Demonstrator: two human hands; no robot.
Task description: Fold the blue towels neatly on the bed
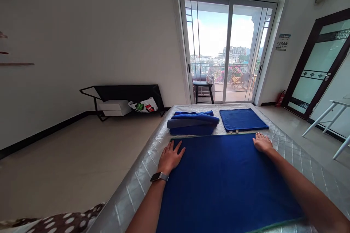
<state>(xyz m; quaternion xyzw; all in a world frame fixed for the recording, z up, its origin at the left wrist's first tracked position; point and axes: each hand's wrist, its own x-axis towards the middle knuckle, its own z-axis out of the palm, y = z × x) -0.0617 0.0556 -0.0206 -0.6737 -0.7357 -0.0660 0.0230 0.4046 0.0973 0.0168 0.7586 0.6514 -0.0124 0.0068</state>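
Observation:
A large blue cloth (216,178) with a green edge lies spread flat on the mattress in front of me. My left hand (170,156) rests on its far left corner, fingers spread, with a watch on the wrist. At the far right corner, my right hand (263,142) lies flat with its fingers stretched out. Just beyond the cloth, a pile of folded blue cloths (194,122) sits on the left. To its right is a flat, folded blue cloth (242,119) with small pale tags along its near edge.
The silvery quilted mattress (136,189) bears all the cloths. A black rack (128,93) holding a white box (113,108) stands by the left wall. Brown dotted fabric (68,222) lies at lower left. A stool (202,85) stands near the glass sliding door, a white table (340,102) at right.

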